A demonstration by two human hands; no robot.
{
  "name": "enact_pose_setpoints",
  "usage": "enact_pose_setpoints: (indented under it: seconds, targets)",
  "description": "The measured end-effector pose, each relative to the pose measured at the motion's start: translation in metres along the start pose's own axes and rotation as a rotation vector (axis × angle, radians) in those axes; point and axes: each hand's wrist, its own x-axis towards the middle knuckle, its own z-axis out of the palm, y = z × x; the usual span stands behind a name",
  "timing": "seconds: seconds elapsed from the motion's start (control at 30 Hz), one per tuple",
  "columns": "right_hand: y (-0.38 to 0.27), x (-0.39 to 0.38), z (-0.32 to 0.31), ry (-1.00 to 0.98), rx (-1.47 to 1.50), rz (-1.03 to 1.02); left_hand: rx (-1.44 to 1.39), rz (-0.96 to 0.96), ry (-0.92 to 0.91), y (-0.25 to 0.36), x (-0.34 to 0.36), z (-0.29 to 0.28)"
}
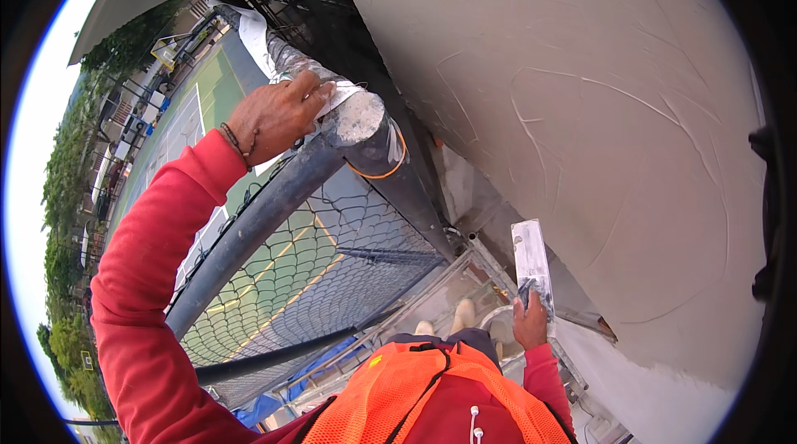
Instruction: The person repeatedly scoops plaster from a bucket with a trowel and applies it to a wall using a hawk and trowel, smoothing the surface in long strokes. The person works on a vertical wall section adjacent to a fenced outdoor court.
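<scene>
My left hand (282, 116) is closed, its fingers curled over the top of a dark metal fence pipe (311, 64) loosely covered in white sheeting. Just beside those fingers is the pipe's round end (359, 118), crusted with grey mortar. An orange cord (383, 172) loops around the post below. Lower down, at my right side, my right hand (531, 324) is wrapped around the handle of a plastering trowel (532, 255). The trowel's flat blade is smeared white and stands apart from the grey plastered wall (598, 129).
Chain-link fence (282, 270) hangs below the sloping rail, with a green sports court (203, 104) beyond it. Scaffold tubes (490, 265) and boards lie under my boots (463, 314). The plastered wall carries raised ridges and slants along the right.
</scene>
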Motion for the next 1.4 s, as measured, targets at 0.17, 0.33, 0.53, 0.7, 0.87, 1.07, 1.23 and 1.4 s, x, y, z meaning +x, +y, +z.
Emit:
enact_pose_setpoints:
  seconds: [0.17,0.33,0.53,0.7,0.87,1.07,1.23,1.4]
  targets:
    - [0.006,-0.009,0.005,0.034,0.000,0.001,0.212,0.045,0.058,0.007,-0.003,0.020]
    - [0.011,-0.027,0.007,-0.011,-0.006,0.015,0.189,0.103,0.149,-0.001,-0.024,0.027]
    - [0.023,-0.051,0.010,0.099,-0.027,0.052,-0.151,0.102,0.158,0.003,-0.048,0.010]
    - [0.031,-0.063,0.016,0.154,-0.031,0.028,-0.576,-0.157,0.268,0.009,-0.048,0.029]
    - [0.037,-0.074,0.018,0.114,-0.063,0.093,-0.605,-0.087,0.386,-0.003,-0.035,0.050]
    - [0.050,-0.114,0.027,0.139,-0.104,0.175,-0.701,-0.328,0.262,-0.003,-0.008,0.041]
    - [0.058,-0.156,0.048,0.212,-0.160,0.231,-0.450,-0.271,0.262,-0.007,0.006,0.050]
    - [0.059,-0.186,0.073,0.260,-0.154,0.263,-0.291,-0.309,0.283,0.022,-0.011,0.022]
